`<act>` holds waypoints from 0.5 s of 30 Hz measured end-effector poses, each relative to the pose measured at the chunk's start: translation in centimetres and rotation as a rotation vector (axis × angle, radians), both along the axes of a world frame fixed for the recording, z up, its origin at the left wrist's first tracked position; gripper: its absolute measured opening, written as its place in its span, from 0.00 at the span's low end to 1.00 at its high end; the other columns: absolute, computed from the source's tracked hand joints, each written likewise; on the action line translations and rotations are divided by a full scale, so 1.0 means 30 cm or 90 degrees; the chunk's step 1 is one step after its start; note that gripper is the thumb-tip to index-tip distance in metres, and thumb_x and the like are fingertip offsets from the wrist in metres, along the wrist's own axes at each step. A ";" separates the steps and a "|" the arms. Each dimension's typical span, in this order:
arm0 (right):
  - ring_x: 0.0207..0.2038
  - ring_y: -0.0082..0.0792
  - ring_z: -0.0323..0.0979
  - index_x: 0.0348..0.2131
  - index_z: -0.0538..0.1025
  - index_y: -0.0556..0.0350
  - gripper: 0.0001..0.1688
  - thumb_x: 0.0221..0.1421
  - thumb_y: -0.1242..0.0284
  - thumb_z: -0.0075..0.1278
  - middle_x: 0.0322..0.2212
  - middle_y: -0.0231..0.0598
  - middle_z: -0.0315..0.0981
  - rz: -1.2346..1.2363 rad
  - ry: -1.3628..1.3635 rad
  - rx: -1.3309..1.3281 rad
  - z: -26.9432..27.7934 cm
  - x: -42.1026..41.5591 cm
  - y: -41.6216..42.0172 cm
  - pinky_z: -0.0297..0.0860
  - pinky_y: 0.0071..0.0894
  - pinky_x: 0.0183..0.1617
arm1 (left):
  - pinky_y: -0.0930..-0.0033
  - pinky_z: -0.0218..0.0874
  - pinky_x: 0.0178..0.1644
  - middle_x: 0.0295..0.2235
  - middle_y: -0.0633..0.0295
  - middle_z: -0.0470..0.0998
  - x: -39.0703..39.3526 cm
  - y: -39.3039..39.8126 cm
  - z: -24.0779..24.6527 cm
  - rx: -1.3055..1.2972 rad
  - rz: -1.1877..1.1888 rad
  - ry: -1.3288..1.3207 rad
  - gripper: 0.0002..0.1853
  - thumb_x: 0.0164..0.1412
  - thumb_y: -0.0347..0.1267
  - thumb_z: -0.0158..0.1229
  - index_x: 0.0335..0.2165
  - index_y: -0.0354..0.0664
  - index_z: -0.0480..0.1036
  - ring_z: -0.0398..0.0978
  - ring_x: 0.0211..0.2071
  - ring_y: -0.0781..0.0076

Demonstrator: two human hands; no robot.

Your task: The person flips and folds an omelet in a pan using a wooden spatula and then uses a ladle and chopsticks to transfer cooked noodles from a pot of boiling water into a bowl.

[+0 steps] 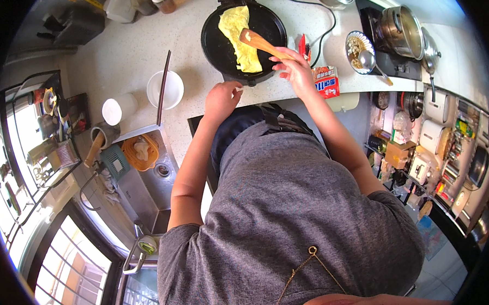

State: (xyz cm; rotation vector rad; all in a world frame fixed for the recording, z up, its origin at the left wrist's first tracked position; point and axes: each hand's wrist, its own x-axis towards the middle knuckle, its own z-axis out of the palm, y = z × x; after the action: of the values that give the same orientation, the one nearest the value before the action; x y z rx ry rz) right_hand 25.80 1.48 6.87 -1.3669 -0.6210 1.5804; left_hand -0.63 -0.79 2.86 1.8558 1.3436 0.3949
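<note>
A round black electric griddle stands on the counter with its lid raised at the back. Across its pan lies a folded yellow egg sheet, longer than it is wide. My right hand grips the handle of a wooden spatula, its fingers partly spread. The spatula's blade is over the egg's right edge, with a small yellow bit stuck on it. By the griddle's front rim is my left hand, its fingers loosely bent. Whether anything small is between those fingertips is not clear.
A white bowl with dark chopsticks across it and a white cup stand left, near the sink. To the right are a red packet, a power cord, a plate of food with a spoon and a steel pot.
</note>
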 end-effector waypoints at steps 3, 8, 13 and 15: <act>0.28 0.23 0.78 0.52 0.78 0.49 0.18 0.65 0.67 0.53 0.38 0.37 0.83 0.055 0.024 -0.132 -0.036 0.035 0.012 0.70 0.16 0.29 | 0.56 0.69 0.43 0.29 0.60 0.81 0.005 -0.007 0.012 -0.003 0.001 -0.004 0.11 0.58 0.34 0.62 0.39 0.46 0.81 0.78 0.36 0.56; 0.23 0.17 0.75 0.56 0.77 0.44 0.21 0.65 0.66 0.55 0.33 0.32 0.82 0.102 -0.174 -0.095 -0.091 0.054 0.008 0.68 0.15 0.24 | 0.56 0.69 0.42 0.30 0.60 0.81 0.005 0.004 0.027 -0.002 -0.003 -0.012 0.11 0.58 0.34 0.62 0.39 0.45 0.81 0.77 0.36 0.56; 0.32 0.34 0.78 0.62 0.72 0.32 0.29 0.62 0.67 0.57 0.37 0.41 0.82 0.257 -0.631 0.067 -0.078 0.024 0.045 0.73 0.32 0.35 | 0.56 0.69 0.43 0.31 0.59 0.81 0.012 0.008 0.028 0.010 -0.012 -0.008 0.10 0.57 0.33 0.62 0.39 0.45 0.81 0.77 0.36 0.55; 0.37 0.44 0.80 0.61 0.71 0.31 0.30 0.62 0.69 0.57 0.37 0.45 0.81 0.273 -0.780 0.147 -0.076 0.004 0.052 0.73 0.38 0.41 | 0.57 0.69 0.43 0.31 0.58 0.82 0.016 0.015 0.035 0.019 -0.014 -0.012 0.12 0.58 0.33 0.62 0.41 0.44 0.81 0.77 0.36 0.57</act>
State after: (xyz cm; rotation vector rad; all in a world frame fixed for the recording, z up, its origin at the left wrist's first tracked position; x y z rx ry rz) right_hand 25.93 3.04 4.58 -2.0227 -1.8435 0.7361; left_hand -0.13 -0.35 3.91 1.8852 1.3093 0.4215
